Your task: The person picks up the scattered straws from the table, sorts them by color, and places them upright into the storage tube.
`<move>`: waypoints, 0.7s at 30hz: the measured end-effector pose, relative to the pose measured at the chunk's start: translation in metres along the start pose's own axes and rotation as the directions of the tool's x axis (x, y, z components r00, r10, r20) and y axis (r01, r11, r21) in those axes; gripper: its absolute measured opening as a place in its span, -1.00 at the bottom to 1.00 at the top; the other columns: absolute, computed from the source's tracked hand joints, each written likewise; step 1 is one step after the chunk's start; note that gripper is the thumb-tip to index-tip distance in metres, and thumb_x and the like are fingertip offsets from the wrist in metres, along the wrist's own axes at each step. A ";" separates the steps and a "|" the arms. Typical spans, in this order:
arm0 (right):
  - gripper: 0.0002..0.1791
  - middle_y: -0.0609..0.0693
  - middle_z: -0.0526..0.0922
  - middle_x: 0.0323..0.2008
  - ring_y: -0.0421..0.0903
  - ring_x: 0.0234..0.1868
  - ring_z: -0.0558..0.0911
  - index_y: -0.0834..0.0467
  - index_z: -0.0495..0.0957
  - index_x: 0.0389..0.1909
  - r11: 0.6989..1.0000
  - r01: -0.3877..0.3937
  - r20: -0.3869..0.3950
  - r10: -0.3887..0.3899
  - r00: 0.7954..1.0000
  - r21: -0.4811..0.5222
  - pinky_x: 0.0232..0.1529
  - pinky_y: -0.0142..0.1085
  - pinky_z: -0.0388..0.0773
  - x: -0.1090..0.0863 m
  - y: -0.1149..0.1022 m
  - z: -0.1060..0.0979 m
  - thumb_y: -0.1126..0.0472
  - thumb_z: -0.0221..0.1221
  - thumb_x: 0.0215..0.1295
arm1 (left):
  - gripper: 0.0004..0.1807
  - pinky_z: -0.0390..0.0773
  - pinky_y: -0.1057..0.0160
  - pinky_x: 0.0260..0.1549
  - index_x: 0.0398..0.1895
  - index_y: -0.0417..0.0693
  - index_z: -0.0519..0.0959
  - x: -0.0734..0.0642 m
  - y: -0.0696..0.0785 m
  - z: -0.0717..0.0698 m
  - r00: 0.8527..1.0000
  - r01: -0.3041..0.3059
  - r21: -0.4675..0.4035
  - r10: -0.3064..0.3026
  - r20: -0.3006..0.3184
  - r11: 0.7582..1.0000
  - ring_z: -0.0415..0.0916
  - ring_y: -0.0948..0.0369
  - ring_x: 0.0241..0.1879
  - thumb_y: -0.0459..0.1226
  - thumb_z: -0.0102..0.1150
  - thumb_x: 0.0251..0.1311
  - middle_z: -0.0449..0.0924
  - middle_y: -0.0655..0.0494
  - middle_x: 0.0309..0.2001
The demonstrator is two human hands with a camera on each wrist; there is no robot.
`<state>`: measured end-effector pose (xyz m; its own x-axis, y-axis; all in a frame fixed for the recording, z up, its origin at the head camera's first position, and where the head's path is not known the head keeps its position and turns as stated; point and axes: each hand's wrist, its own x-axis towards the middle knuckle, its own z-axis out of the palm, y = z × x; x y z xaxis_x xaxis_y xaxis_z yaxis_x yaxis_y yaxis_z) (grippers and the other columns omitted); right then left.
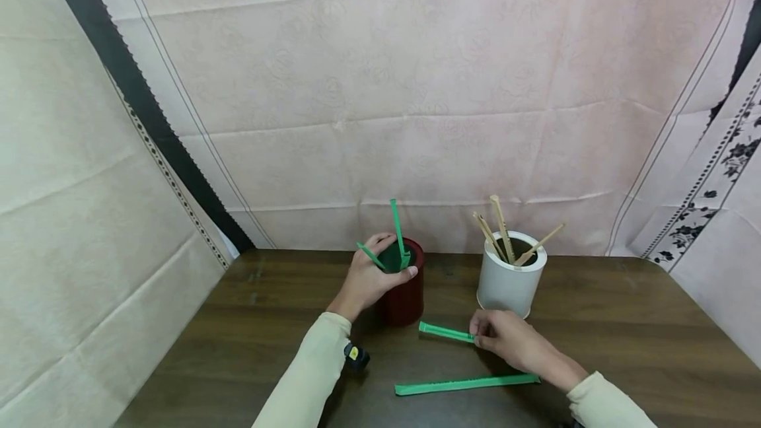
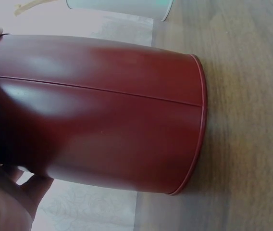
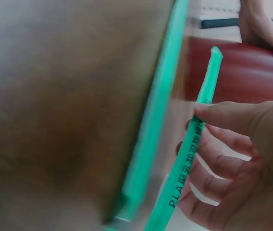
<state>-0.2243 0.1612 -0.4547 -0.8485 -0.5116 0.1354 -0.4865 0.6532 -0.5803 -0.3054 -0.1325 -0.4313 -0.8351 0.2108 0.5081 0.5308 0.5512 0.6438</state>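
Observation:
My left hand [image 1: 365, 283] grips the upper part of a dark red cylindrical container [image 1: 410, 299], which stands upright on the table. Two green wrapped straws [image 1: 397, 226] stick out above its rim. In the left wrist view the container's side [image 2: 103, 115] fills much of the frame. Between thumb and fingers, my right hand [image 1: 511, 341] pinches another green wrapped straw [image 1: 442, 331], held above the table; black "PLA" print shows on this straw [image 3: 184, 163] in the right wrist view. One more green wrapped straw [image 1: 464, 386] lies on the table in front.
To the right of the red container, a white cylindrical container [image 1: 508, 286] holds several beige sticks [image 1: 501, 226]. Behind the brown wooden table [image 1: 285, 322] hangs a pale cloth [image 1: 440, 84]. A small black device [image 1: 356, 355] is by the left wrist.

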 end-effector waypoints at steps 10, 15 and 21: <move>-0.85 -0.20 0.65 -0.37 -0.26 -0.38 0.56 0.00 0.66 -0.15 0.991 0.126 -0.306 -0.109 0.946 0.038 -0.34 -0.34 0.54 0.012 -0.048 -0.052 0.27 0.29 0.30 | -0.21 0.48 -0.08 0.08 0.29 0.15 0.53 0.000 -0.003 -0.001 0.999 -0.030 -0.003 0.030 -0.030 1.000 0.32 0.06 0.25 0.24 0.41 -0.02 0.42 0.31 0.25; -0.83 -0.18 0.69 -0.29 -0.21 -0.27 0.63 -0.04 0.63 -0.06 0.981 0.181 -0.426 -0.137 0.894 0.064 -0.24 -0.32 0.57 0.016 -0.092 -0.081 0.18 0.26 0.37 | -0.17 0.51 -0.06 0.06 0.32 0.17 0.51 -0.002 0.000 -0.002 1.000 0.014 0.009 -0.014 -0.001 1.000 0.29 0.03 0.27 0.29 0.38 -0.03 0.40 0.30 0.28; -0.81 -0.09 0.70 -0.20 -0.19 -0.16 0.66 0.05 0.61 -0.03 0.953 0.262 -0.557 -0.137 0.819 0.151 -0.15 -0.36 0.58 0.033 -0.138 -0.103 0.15 0.24 0.39 | -0.17 0.48 -0.08 0.10 0.33 0.19 0.50 -0.001 0.002 -0.001 0.999 0.031 0.009 -0.031 0.007 0.999 0.28 0.02 0.28 0.29 0.37 -0.02 0.38 0.30 0.30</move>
<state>-0.2067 0.1114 -0.2871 -0.7445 -0.1979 0.6376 -0.6546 0.4037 -0.6391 -0.3036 -0.1321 -0.4298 -0.8523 0.1992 0.4837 0.5032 0.5645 0.6543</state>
